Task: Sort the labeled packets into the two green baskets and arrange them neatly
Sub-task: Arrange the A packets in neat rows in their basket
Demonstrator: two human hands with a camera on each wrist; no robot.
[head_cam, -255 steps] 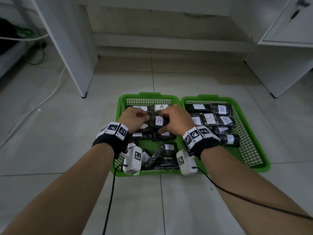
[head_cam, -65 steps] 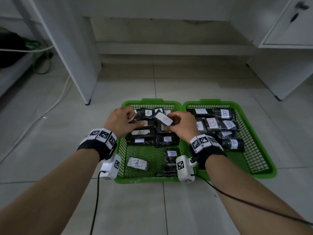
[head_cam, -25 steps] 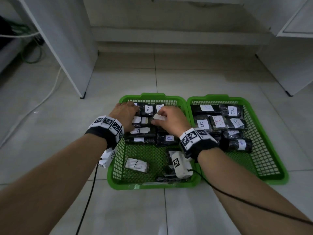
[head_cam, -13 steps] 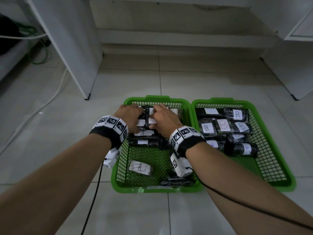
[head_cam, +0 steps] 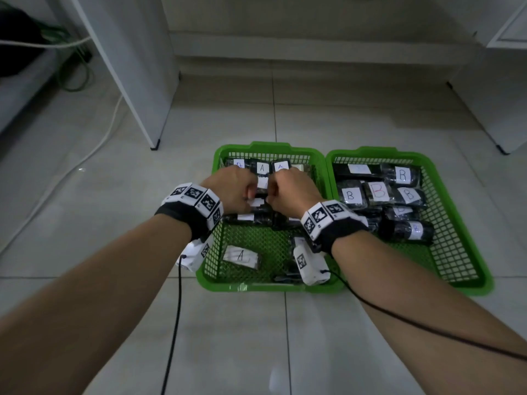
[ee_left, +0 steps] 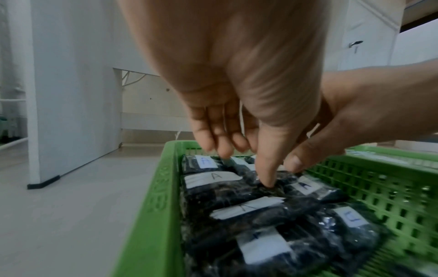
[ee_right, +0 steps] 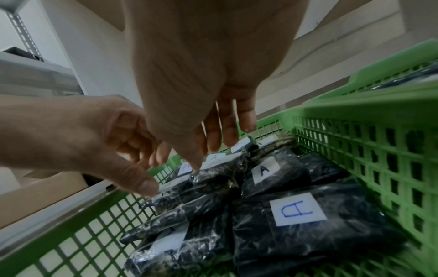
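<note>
Judging by how the packets lie, I put the sorting close to done and the tidying as what remains. At centre frame of the head view both hands sit low over the left basket (head_cam: 216, 269), knuckles nearly meeting. My left hand (head_cam: 232, 192) has its fingers pointing down with the thumb tip pressing into a dark A packet (ee_left: 227, 189) in the wrist view; the fingers are fairly straight and I see nothing gripped. My right hand (head_cam: 291, 192) reaches down likewise, fingertips touching the wrapped packets in the far rows (ee_right: 222, 165), fingers loose and apart, clamped on nothing that I can make out.

The far half of this basket holds rows of packets with A labels showing, packed side by side. Nearer the bottom of the frame, one A packet (head_cam: 242, 256) lies alone on the mesh floor, tilted, and another dark packet (head_cam: 286, 276) sits at the near wall, partly hidden by the wrist camera. Those two need bringing up into the rows, I judge.

To the right of frame, the right basket (head_cam: 479, 283) holds the B packets (head_cam: 377, 192), grouped toward its far end, with one rolled one (head_cam: 407, 230) lying nearest me. No packets lie on the floor tiles (head_cam: 142, 195), so nothing seems left unsorted.
</note>
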